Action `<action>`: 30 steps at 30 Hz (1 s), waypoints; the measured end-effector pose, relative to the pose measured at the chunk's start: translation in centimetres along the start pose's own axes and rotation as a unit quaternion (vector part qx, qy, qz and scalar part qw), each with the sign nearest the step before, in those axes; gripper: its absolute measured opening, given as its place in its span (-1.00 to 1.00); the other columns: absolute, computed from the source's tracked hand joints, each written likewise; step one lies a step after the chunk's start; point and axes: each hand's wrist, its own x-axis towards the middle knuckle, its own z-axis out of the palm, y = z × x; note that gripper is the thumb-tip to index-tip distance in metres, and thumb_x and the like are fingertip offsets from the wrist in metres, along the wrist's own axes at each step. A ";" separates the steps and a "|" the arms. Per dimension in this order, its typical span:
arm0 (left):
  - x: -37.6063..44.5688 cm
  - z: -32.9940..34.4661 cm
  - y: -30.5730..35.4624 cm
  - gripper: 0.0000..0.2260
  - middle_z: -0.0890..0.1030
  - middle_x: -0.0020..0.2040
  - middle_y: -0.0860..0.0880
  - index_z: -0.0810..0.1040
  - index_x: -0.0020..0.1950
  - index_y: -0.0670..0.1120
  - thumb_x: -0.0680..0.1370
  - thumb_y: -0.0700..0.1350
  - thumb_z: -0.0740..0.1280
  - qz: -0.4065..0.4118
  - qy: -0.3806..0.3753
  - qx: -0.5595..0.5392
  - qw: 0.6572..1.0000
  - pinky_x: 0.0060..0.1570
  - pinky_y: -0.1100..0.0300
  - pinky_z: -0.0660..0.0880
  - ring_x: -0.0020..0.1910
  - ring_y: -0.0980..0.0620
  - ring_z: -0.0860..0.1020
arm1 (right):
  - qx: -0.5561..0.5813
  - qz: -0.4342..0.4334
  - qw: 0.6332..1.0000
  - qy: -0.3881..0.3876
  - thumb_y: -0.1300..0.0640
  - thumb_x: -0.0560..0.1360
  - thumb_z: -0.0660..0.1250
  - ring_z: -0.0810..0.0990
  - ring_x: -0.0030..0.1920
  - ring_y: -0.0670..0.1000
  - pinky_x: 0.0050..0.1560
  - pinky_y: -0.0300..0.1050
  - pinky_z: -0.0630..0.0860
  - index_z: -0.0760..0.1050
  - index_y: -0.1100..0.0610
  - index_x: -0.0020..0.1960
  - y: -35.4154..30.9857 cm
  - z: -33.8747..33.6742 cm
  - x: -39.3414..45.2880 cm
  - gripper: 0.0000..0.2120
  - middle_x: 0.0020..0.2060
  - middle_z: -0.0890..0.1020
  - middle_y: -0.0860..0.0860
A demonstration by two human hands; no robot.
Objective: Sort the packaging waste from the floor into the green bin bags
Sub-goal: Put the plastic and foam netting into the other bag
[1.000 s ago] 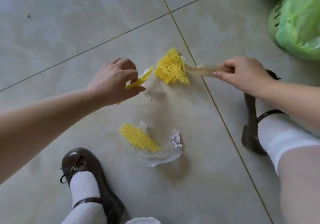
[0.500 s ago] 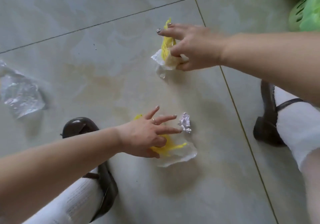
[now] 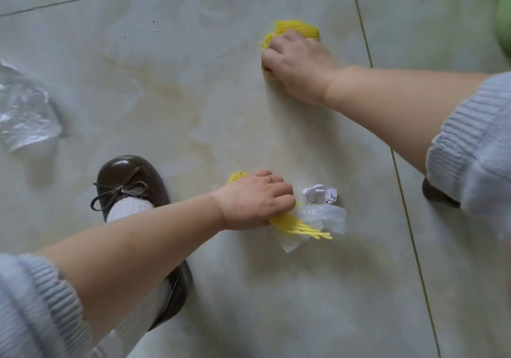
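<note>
My left hand (image 3: 255, 201) grips a yellow foam net (image 3: 297, 226) low on the floor; its strands stick out to the right over a clear plastic wrapper (image 3: 325, 216). A crumpled foil ball (image 3: 319, 193) lies just right of that hand. My right hand (image 3: 297, 64) is curled round a second yellow foam net (image 3: 297, 28) farther up the floor; the net shows above the knuckles. A blurred sliver of a green bin bag (image 3: 503, 22) shows at the right edge.
A crumpled clear plastic piece (image 3: 23, 111) lies at the left edge. My brown shoe (image 3: 127, 175) stands left of the left hand, and another shoe (image 3: 434, 193) peeks out under the right sleeve. The floor (image 3: 166, 81) is pale tile with dark grout lines.
My left hand went from spread fingers over the lower net to a closed grip on it. My right hand curled tighter round the upper net. The view tilted down and closer.
</note>
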 end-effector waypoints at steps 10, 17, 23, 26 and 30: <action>3.2 -2.6 1.2 -0.28 0.16 0.50 -0.19 0.13 0.48 0.12 0.40 -0.27 0.30 0.001 -0.074 0.007 0.997 -0.41 0.10 0.48 -0.22 -0.21 0.57 | 0.114 0.091 0.989 0.030 0.28 0.52 0.11 0.44 0.12 0.20 0.00 0.01 0.36 0.38 0.23 0.20 0.6 0.6 -1.1 -0.73 0.21 0.37 0.21; 6.2 -3.3 1.2 -0.76 0.40 0.19 -0.10 0.42 0.17 -0.11 0.53 -0.08 0.23 -0.159 -0.211 -0.020 0.964 -0.28 0.06 0.34 -0.10 -0.21 0.55 | 0.175 0.128 0.976 -0.001 0.34 0.43 0.20 0.45 0.09 0.22 0.05 -0.03 0.42 0.41 0.22 0.15 0.3 0.0 -1.0 -0.71 0.17 0.38 0.24; -1.0 -12.7 -2.3 -0.76 0.44 0.13 -0.02 0.37 0.15 -0.03 0.49 -0.08 0.25 -0.220 -0.235 0.094 0.942 -0.28 0.12 0.31 -0.07 -0.17 0.54 | 0.265 0.136 0.954 0.022 0.29 0.42 0.30 0.44 0.11 0.16 -0.02 -0.28 0.26 0.40 0.21 0.12 -2.7 -3.2 0.1 -0.71 0.15 0.39 0.19; -8.5 -19.3 -3.3 -0.74 0.45 0.09 0.00 0.33 0.16 -0.02 0.49 -0.04 0.24 -0.300 -0.231 0.135 0.916 -0.31 0.13 0.29 -0.10 -0.15 0.53 | 0.323 0.110 0.939 0.043 0.28 0.40 0.36 0.43 0.09 0.11 -0.10 -0.31 0.21 0.38 0.20 0.11 -6.4 -5.8 1.1 -0.68 0.14 0.39 0.15; -18.8 -26.3 -3.6 -0.72 0.52 0.07 0.01 0.42 0.11 -0.01 0.42 -0.04 0.33 -0.447 -0.149 0.121 0.874 -0.28 0.17 0.31 -0.06 -0.16 0.56 | 0.382 0.056 0.922 0.036 0.30 0.39 0.38 0.40 0.08 0.02 -0.12 -0.34 0.20 0.32 0.09 0.26 -12.7 -9.3 2.6 -0.50 0.22 0.33 0.07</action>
